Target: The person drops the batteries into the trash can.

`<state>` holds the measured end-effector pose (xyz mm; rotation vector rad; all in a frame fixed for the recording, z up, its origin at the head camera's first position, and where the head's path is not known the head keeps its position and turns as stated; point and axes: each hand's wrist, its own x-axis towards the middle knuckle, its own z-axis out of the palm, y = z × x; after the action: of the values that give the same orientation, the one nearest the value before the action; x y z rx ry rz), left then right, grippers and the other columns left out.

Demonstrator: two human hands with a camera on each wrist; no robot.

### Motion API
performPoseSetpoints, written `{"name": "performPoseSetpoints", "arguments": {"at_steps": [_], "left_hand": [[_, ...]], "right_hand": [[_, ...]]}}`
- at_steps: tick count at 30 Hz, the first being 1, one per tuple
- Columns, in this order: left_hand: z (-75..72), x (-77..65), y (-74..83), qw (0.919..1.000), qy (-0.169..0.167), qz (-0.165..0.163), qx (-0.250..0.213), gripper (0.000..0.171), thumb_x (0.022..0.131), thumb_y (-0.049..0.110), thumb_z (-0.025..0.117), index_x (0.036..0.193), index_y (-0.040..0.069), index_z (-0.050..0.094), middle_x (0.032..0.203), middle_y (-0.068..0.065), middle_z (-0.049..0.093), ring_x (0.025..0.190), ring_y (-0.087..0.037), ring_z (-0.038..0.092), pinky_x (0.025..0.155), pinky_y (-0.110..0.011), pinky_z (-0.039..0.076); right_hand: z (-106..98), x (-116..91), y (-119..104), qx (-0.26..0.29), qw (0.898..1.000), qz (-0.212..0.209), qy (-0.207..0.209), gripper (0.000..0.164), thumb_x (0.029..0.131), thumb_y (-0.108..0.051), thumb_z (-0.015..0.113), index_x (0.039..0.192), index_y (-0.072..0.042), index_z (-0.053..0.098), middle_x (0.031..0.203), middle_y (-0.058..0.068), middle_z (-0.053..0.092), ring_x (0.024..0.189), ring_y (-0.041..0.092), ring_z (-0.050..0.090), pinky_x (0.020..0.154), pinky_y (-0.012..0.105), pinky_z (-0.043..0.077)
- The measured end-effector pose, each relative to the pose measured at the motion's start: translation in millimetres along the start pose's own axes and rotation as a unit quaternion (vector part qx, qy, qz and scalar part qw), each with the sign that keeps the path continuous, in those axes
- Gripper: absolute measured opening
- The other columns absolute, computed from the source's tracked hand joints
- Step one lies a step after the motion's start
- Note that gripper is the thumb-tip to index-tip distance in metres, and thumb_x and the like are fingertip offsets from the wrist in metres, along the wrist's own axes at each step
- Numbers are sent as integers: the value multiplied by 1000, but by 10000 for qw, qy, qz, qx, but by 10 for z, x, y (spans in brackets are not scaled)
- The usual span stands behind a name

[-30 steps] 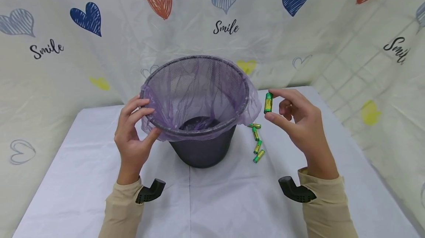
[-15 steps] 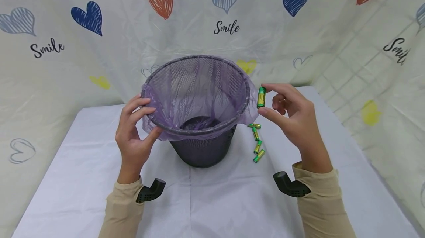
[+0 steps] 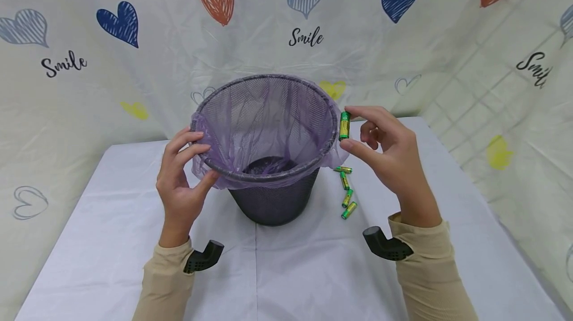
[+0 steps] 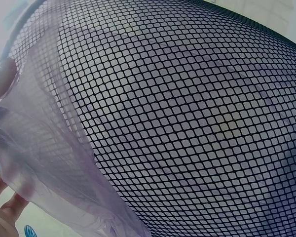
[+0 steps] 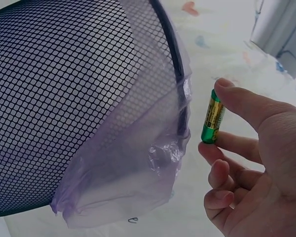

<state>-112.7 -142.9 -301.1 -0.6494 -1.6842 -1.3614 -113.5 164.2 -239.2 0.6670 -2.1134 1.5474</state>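
Observation:
A dark mesh wastebasket (image 3: pixel 273 206) stands on the table, lined with a thin purple plastic bag (image 3: pixel 264 122) folded out over its rim. My left hand (image 3: pixel 181 191) grips the rim at the left, thumb outside at the front and fingertips over the edge onto the bag. In the left wrist view the bag's overhang (image 4: pixel 49 163) hangs between thumb and fingers. My right hand (image 3: pixel 389 157) pinches a green and yellow battery (image 3: pixel 344 126) upright by its two ends, close to the rim's right side. The right wrist view shows this battery (image 5: pixel 213 117) just outside the rim.
Several more green and yellow batteries (image 3: pixel 347 198) lie in a loose line on the white tablecloth (image 3: pixel 304 271), right of the wastebasket. Behind the table hangs a pale curtain (image 3: pixel 259 52) printed with hearts and "Smile".
My right hand has moved left and slightly up with the battery, bringing it from beside the wastebasket to its right rim. My left hand keeps its grip with hardly any movement.

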Motion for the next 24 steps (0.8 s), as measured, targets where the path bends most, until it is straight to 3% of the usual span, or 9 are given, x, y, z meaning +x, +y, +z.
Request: {"name": "performPoseSetpoints", "arguments": {"at_steps": [7,15,24], "left_hand": [[-1,-3,-1,10000,-7,-10,-7,49,78,31,71,95,-14,60,112,-26,56,121,-41,43,107,-43,36],[-10,-5,0,10000,-24,-30,3,49,78,31,71,95,-14,60,112,-26,56,121,-41,42,107,-42,36],[-13,0,-1,10000,-39,-18,18,49,78,31,70,95,-14,60,112,-27,56,121,-41,42,107,-42,36]], "right_hand": [[39,43,-12,134,9999,20,-89,44,72,12,66,114,7,58,92,-2,55,69,14,42,56,21,31],[69,80,-39,-264,9996,-17,-85,45,73,7,69,116,-1,60,88,-3,52,69,11,42,57,20,33],[102,132,-62,-380,9992,-81,-39,46,72,5,71,116,-2,60,94,9,55,70,12,43,57,20,34]]}}
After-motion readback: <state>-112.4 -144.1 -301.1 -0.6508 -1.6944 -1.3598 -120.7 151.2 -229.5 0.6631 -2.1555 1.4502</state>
